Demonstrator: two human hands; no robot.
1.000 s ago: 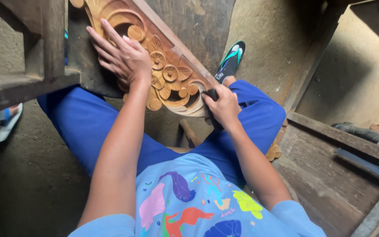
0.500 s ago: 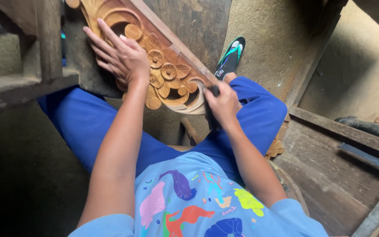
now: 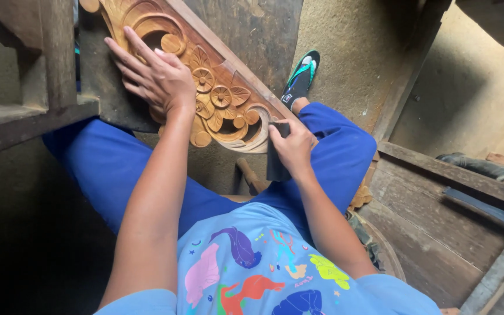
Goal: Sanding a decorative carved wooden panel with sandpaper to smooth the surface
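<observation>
Our left hand (image 3: 157, 76) lies flat, fingers spread, on the carved wood panel (image 3: 217, 93); right hand (image 3: 291, 146) grips dark sandpaper (image 3: 276, 166) at its lower edge.

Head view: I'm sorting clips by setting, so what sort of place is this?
Probably a woodcarving workshop: a carved floral wood panel under the hands, rough timber planks nearby and a bare dirt floor.

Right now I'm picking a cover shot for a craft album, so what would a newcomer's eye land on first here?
First the carved wooden panel, with flowers and scrolls in relief, running from top left toward the middle across the person's blue-trousered knees. The left hand lies flat on it with fingers spread, while the right hand grips a dark sheet against the panel's lower end. The bright printed shirt fills the bottom.
</observation>
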